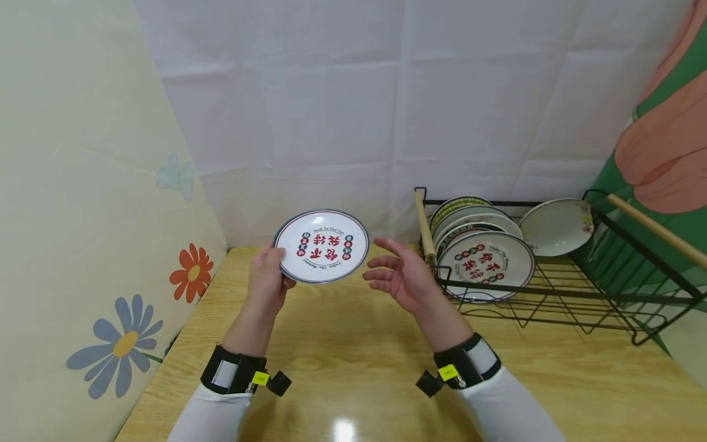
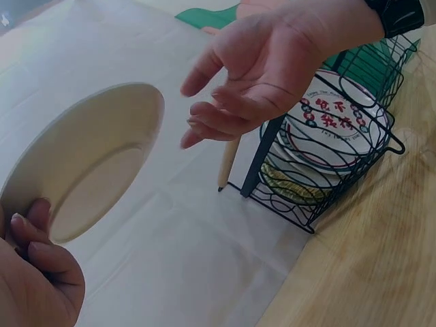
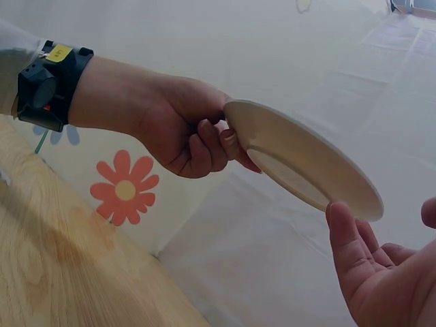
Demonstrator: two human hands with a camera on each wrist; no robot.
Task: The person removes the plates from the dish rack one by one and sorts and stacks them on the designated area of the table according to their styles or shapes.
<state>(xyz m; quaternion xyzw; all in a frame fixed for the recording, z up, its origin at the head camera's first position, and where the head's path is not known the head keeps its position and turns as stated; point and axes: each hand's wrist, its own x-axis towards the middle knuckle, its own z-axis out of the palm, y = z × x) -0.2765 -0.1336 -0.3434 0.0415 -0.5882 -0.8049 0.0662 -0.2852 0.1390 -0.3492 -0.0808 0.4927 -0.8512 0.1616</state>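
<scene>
My left hand (image 1: 267,276) grips the left rim of a white plate (image 1: 323,270), thumb on top and fingers curled beneath. The plate is held above the table, its blue-edged face with red characters turned up toward the head camera. Its plain pale underside shows in the left wrist view and the right wrist view. Just right of the plate, my right hand (image 1: 405,273) is raised with its fingers spread and relaxed, holding nothing. In the head view a small gap shows between its fingertips and the plate's rim.
A black wire dish rack (image 1: 558,294) with wooden handles (image 1: 424,224) stands at the right. Several plates lean together in its left part, a matching printed plate (image 1: 513,264) foremost. A white floral bowl (image 1: 558,230) tilts at its back. White cloth (image 1: 309,123) hangs behind the wooden table (image 1: 342,356).
</scene>
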